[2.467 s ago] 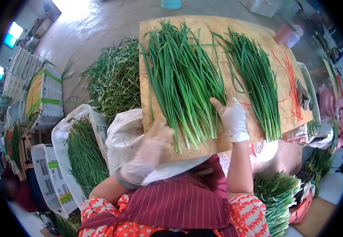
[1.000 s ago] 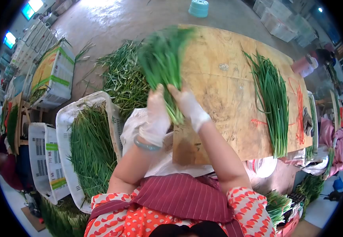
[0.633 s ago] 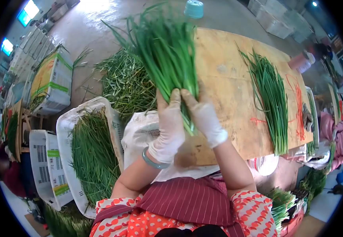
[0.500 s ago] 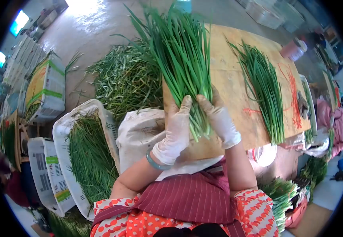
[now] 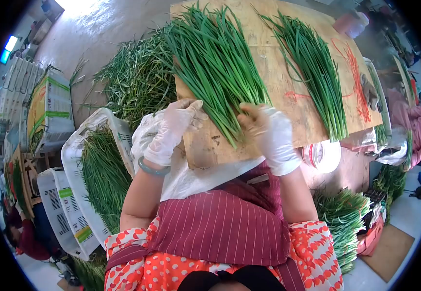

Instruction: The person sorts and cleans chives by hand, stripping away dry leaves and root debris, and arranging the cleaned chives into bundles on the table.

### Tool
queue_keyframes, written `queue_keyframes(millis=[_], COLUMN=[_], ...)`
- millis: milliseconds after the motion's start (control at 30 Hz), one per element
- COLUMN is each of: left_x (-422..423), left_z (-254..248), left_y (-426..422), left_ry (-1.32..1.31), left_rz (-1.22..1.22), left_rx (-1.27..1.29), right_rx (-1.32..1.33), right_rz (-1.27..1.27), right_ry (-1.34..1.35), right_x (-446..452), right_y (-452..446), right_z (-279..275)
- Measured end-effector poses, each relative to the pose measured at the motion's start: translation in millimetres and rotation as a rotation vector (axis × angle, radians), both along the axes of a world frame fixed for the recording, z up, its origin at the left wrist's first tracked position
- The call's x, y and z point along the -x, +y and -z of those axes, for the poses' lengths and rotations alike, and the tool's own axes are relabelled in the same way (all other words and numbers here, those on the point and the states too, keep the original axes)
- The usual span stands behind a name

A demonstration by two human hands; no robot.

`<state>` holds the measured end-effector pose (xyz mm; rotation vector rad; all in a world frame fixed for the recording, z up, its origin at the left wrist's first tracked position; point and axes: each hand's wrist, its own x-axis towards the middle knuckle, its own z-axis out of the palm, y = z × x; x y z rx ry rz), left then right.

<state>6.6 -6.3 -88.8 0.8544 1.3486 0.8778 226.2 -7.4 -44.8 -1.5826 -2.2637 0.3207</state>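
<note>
A loose bunch of long green leafy stalks (image 5: 220, 63) lies on the wooden board (image 5: 268, 87), its pale stem ends toward me. My left hand (image 5: 174, 127), in a whitish glove, is just left of the stems, fingers bent and slightly apart, holding nothing. Gloved too, my right hand (image 5: 271, 136) is at the right of the stem ends, its fingers curled but apart, close to the stems. A second, narrower bunch (image 5: 315, 72) lies farther right on the board. Beyond it are red ties (image 5: 358, 82).
A pile of loose stalks (image 5: 137, 82) is on the floor left of the board. White crates (image 5: 67, 145) stand at the left, one holding greens (image 5: 106, 177). A dark glove (image 5: 369, 92) and a pink container (image 5: 351, 24) are at the right. Another person (image 5: 31, 240) is at far left.
The bunch that both hands held up at the board's left side now lies on the board. My hands have let go and moved apart, one to each side of the stems.
</note>
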Motion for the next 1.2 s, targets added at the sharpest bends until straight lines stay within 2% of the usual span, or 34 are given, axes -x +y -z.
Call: queue_keyframes(millis=[33,100,133,233,300,333,400,433,500,533,567,633,667,700,833,900,933,967,1000,1033,1100,1133,1200], left_x=[0,-3,-5,-9,-10,-8,-9,-9,-10,-12,-13,-14,-13,-15,-17,-13,-11,-9,-3,0,2,0,0], left_z=[-2,-5,-7,-6,-3,0,4,5,5,6,7,9,10,10,10,14,12,13,19,21,19,12,18], left_y=[1,0,0,3,6,7,6,8,11,11,11,9,9,8,10,10,9,8,11,13,15,13,13], left_ry=[0.053,0.051,0.125,0.2,0.202,0.156,0.104,0.139,0.178,0.226,0.275,0.359,0.382,0.404,0.412,0.386,0.275,0.163,0.161,0.162,0.081,0.1,0.093], left_rz=[0.001,-0.024,-0.011,-0.016,-0.024,-0.041,-0.047,-0.049,-0.052,-0.043,-0.035,-0.052,-0.048,-0.039,-0.101,-0.108,-0.138,-0.164,-0.138,-0.124,-0.1,-0.083,-0.088], left_rx=[0.004,-0.008,-0.016,-0.008,0.008,0.027,0.055,0.066,0.066,0.018,-0.032,-0.065,-0.077,-0.089,-0.079,-0.096,-0.061,-0.018,-0.017,-0.004,0.076,0.089,0.083], right_rx=[0.001,-0.057,-0.058,-0.04,-0.08,-0.08,0.101,0.099,0.114,0.252,0.239,-0.091,-0.147,-0.163,-0.046,0.009,0.011,0.013,0.018,0.031,0.033,0.047,0.027], right_rz=[0.003,-0.074,-0.068,-0.016,0.061,0.07,0.179,0.184,-0.065,-0.041,-0.045,-0.01,0.065,0.071,0.075,0.128,0.136,0.118,0.102,0.115,0.126,0.142,0.125], right_ry=[0.002,-0.238,-0.236,-0.155,0.075,0.072,0.404,0.402,0.257,0.391,0.392,0.282,0.112,0.107,-0.243,-0.209,-0.209,-0.095,0.019,0.018,0.253,0.251,0.935], right_x=[5,11,12,11,7,5,2,1,3,11,16,22,26,29,53,61,59,55,51,47,40,36,31], right_y=[-3,-7,-8,-8,-8,-8,-7,-9,-12,-14,-11,-4,4,13,45,49,50,51,50,49,48,48,42], right_z=[5,22,26,28,23,23,25,24,18,17,15,12,12,18,51,55,54,52,48,43,37,38,43])
